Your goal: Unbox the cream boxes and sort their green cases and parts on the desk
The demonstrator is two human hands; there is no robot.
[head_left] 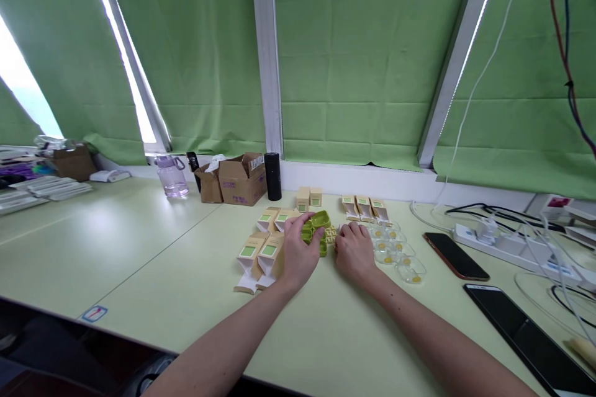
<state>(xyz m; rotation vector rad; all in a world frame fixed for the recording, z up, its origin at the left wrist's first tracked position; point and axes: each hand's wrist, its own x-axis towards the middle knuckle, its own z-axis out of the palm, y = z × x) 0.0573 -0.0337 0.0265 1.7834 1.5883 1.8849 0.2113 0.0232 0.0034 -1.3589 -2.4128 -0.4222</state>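
My left hand [302, 249] grips a small green plastic case [321, 219] between thumb and fingers, its hollow side facing up. More green cases [323, 247] lie on the table just behind and below it. My right hand [354, 249] rests on the table with curled fingers, beside a cluster of small pale-yellow pieces [330, 234]; what its fingertips hold is hidden. Clear plastic cases with yellow spots [382, 245] lie right of that hand. Open cardboard boxes with green labels [249, 252] stand left of my left hand.
Three open small boxes [364, 206] and two closed ones [303, 195] stand farther back. Behind are a cardboard carton [242, 180], a black cylinder [272, 177] and a purple bottle [171, 177]. A phone [456, 255], a tablet [526, 335] and a power strip [516, 248] with cables lie right.
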